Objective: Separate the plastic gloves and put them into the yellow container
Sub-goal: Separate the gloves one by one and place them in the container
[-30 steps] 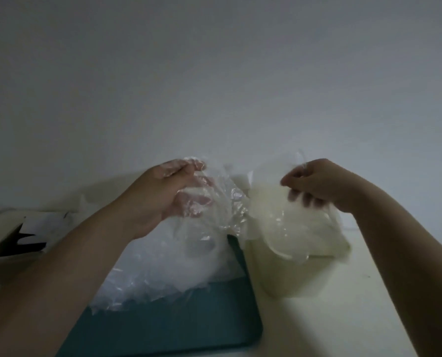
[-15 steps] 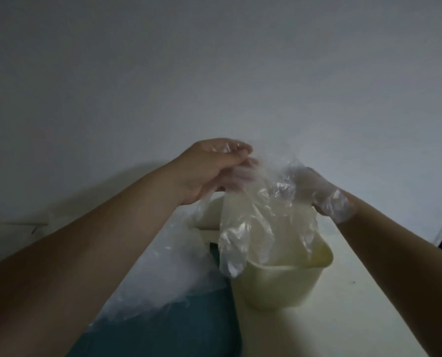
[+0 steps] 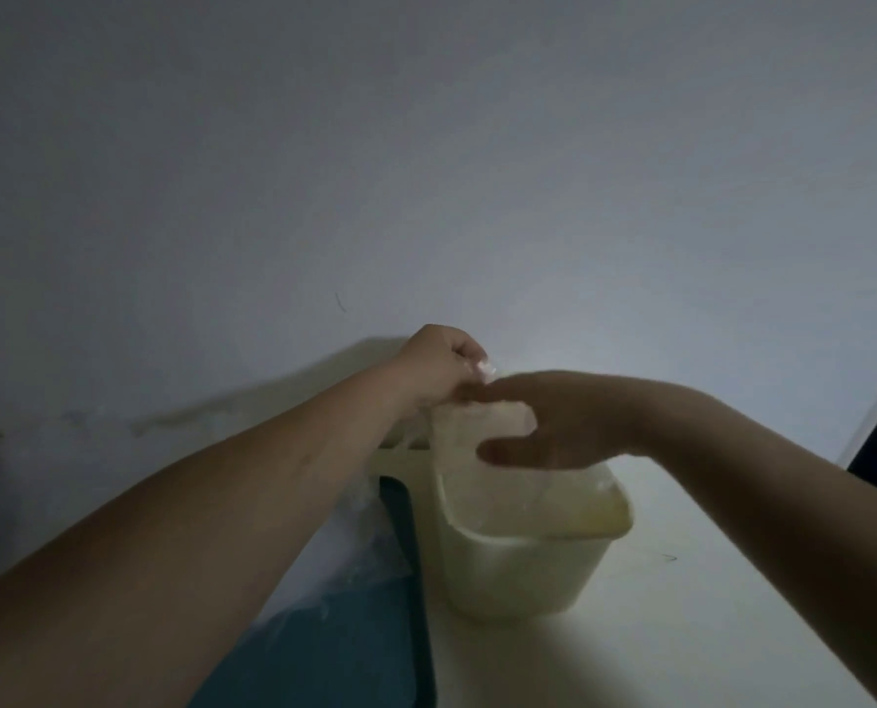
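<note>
Head view, dim light. Left of yellow container (image 3: 518, 569), just beside its wall: teal tray (image 3: 375, 646), carrying loose heap of plastic gloves (image 3: 362, 523), mostly hidden behind left forearm (image 3: 221, 503).

Above container's far left corner: left hand (image 3: 439, 365), fingers curled tight, pinching top edge of one glove (image 3: 456, 436). Hangs from that pinch as limp clear sheet, lower end down inside container's mouth.

Over container's mouth, just right of pinch: right hand (image 3: 554, 421), fingers out straight and spread, thumb low, gripping nothing visible. Contact with film not determinable.

Handling, judged:
- Near weightless and floppy, no stiffness at all.
- Thin film, prone to clinging to skin and to neighbouring sheets.
- Slippery between dry fingertips, easy to stretch or tear if yanked.

Best hold judged at cuff edge, small pinch between thumb and forefinger, as at left.

For release: probably needs a shake, or a push from flat right hand to get film below rim, since drifting or sticking to fingers seems likely.

Heap remaining left of container; task judged unfinished.
</note>
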The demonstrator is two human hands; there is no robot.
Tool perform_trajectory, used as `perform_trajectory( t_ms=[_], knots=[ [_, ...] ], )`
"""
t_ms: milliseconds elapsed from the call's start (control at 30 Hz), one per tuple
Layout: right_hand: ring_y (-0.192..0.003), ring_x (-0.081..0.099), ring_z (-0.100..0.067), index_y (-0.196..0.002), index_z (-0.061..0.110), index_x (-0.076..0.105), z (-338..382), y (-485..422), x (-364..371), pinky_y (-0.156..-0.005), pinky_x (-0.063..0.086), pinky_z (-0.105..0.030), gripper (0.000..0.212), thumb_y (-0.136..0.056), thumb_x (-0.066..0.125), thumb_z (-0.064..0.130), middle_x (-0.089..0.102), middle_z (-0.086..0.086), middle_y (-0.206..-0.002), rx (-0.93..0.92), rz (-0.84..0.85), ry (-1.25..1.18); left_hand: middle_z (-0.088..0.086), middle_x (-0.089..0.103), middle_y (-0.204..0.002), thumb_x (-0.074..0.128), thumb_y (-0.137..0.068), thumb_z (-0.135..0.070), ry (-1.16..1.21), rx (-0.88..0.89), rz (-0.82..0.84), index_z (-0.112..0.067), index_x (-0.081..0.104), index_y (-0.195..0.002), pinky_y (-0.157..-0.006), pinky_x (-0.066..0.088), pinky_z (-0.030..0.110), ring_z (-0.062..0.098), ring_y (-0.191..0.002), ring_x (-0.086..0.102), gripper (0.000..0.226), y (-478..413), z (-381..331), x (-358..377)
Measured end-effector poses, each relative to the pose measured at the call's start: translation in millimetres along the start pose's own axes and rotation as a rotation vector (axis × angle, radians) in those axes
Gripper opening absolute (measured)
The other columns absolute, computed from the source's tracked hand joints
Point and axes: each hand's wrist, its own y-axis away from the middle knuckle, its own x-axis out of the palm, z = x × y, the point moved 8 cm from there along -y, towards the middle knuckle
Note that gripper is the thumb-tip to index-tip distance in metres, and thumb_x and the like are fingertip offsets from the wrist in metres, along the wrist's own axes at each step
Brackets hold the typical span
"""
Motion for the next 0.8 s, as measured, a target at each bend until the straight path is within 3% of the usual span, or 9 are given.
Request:
perform_trajectory(
  t_ms=[67, 167, 333, 467, 633, 733, 800],
  knots=[
    [-0.15, 0.036, -0.024, -0.164, 0.034, 0.019, 7, -9, 19, -0.119, 0.033, -0.039, 0.079, -0.098, 0.055, 0.06, 0.028, 0.003, -0.169, 0.047, 0.096, 0.072, -0.004, 0.069, -0.112, 0.084, -0.086, -0.013, -0.001, 0.013, -0.025, -0.017, 0.074, -0.116, -0.081, 0.057, 0.025, 0.011, -0.098, 0.065, 0.032, 4, 0, -4],
    [-0.147, 0.04, -0.029, -0.164, 0.04, 0.009, 13, -26, 42, -0.114, 0.039, -0.042, 0.082, -0.099, 0.057, 0.055, 0.027, -0.002, -0.169, 0.075, 0.179, 0.095, -0.006, 0.066, -0.117, 0.076, -0.093, -0.018, 0.016, 0.024, -0.125, -0.019, 0.07, -0.125, -0.088, 0.05, 0.025, 0.01, -0.105, 0.062, 0.032, 12, 1, -18],
    [-0.146, 0.04, -0.028, -0.163, 0.042, 0.016, 6, -47, 78, -0.114, 0.037, -0.042, 0.074, -0.101, 0.056, 0.042, 0.032, -0.002, -0.166, 0.118, 0.341, 0.191, -0.013, 0.066, -0.104, 0.072, -0.097, -0.018, 0.018, 0.083, -0.24, -0.02, 0.071, -0.117, -0.073, 0.046, 0.011, 0.0, -0.094, 0.062, 0.02, 39, 1, -55],
    [-0.147, 0.039, -0.028, -0.163, 0.028, 0.026, 6, -45, 92, -0.118, 0.034, -0.047, 0.061, -0.106, 0.045, 0.035, 0.036, -0.004, -0.165, 0.124, 0.425, 0.281, -0.01, 0.072, -0.102, 0.073, -0.096, -0.022, -0.082, 0.067, -0.127, -0.023, 0.076, -0.105, -0.078, 0.051, 0.017, 0.004, -0.096, 0.067, 0.01, 75, 11, -65],
    [-0.142, 0.046, -0.027, -0.16, 0.03, 0.035, 19, -19, 44, -0.113, 0.038, -0.043, 0.071, -0.098, 0.064, 0.047, 0.042, -0.001, -0.16, 0.19, 0.309, 0.307, -0.019, 0.07, -0.098, 0.074, -0.092, -0.034, -0.551, 0.052, 0.131, -0.032, 0.075, -0.096, -0.083, 0.053, 0.023, 0.002, -0.091, 0.066, 0.004, 135, 54, -56],
    [-0.133, 0.054, -0.025, -0.152, 0.018, 0.047, 43, -6, 6, -0.107, 0.045, -0.037, 0.057, -0.099, 0.065, 0.028, 0.052, -0.003, -0.15, 0.161, 0.09, 0.293, -0.016, 0.058, -0.109, 0.073, -0.089, -0.047, -0.701, -0.002, 0.198, -0.03, 0.071, -0.117, -0.084, 0.047, 0.023, 0.006, -0.1, 0.059, 0.033, 163, 93, -47],
    [-0.125, 0.059, -0.025, -0.143, 0.015, 0.054, 66, -4, -6, -0.104, 0.05, -0.036, 0.047, -0.097, 0.061, 0.019, 0.059, -0.004, -0.141, 0.109, -0.077, 0.222, -0.012, 0.051, -0.108, 0.067, -0.087, -0.046, -0.73, -0.038, 0.221, -0.029, 0.068, -0.118, -0.081, 0.044, 0.024, 0.015, -0.105, 0.061, 0.035, 174, 114, -39]
  ],
)
